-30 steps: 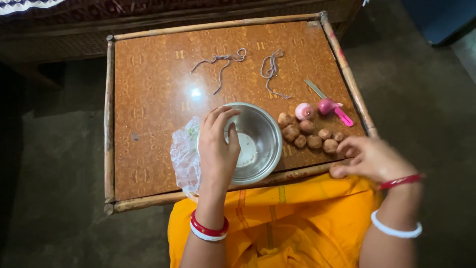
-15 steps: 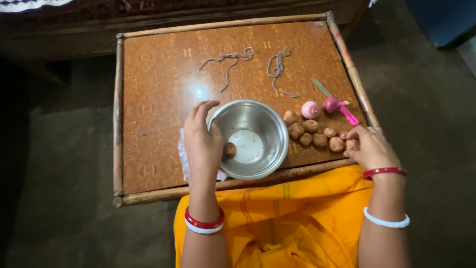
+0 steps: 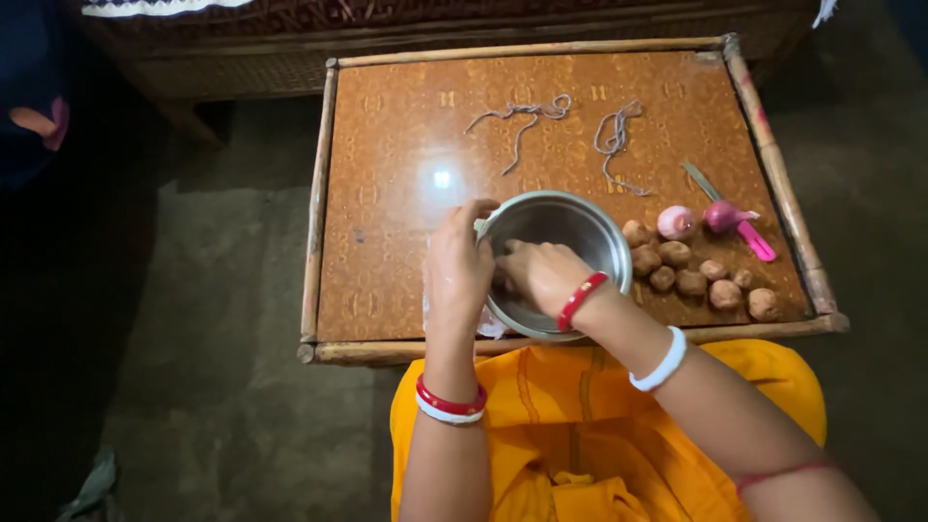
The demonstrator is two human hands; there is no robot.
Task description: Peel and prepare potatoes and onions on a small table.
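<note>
Steel bowl [image 3: 565, 227] sits mouth-up, left hand [image 3: 459, 266] clamped on its rim, right hand [image 3: 541, 275] curled inside.

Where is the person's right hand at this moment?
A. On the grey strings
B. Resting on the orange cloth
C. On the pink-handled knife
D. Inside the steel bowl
D: the right hand reaches down into the steel bowl, while the left hand grips the bowl's rim; the pink-handled knife and the grey strings lie untouched on the table.
</note>
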